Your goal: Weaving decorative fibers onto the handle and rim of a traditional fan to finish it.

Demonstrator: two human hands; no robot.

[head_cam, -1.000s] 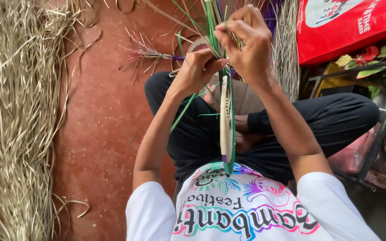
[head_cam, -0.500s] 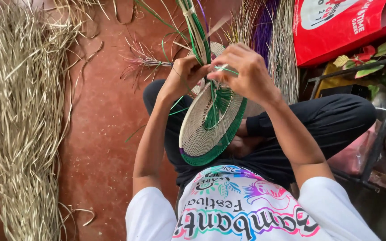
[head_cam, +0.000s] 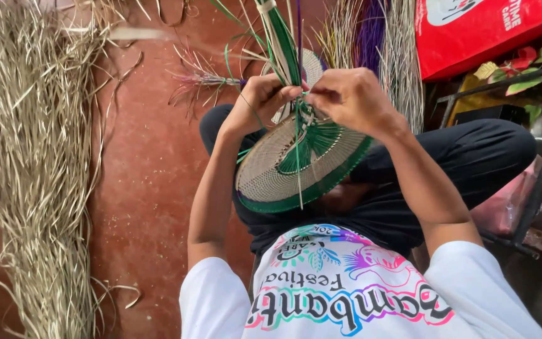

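I hold a round woven fan (head_cam: 271, 166) of pale straw with a green rim and green centre rays, face up over my crossed legs. My left hand (head_cam: 260, 100) grips the base of its green handle bundle (head_cam: 280, 41), where the strips meet the disc. My right hand (head_cam: 349, 97) pinches a thin green strip at the same spot, fingers closed. Loose green strands hang down across the fan's face.
A long heap of dried straw (head_cam: 29, 163) runs down the left on the red floor (head_cam: 148, 188). Purple and pale fibre bundles (head_cam: 371, 37) lie beyond my hands. A red bag (head_cam: 478, 31), plants and a dark metal frame (head_cam: 534, 188) crowd the right.
The fan has turned from edge-on to nearly flat, face up. Both hands have stayed together at the handle base and shifted slightly down.
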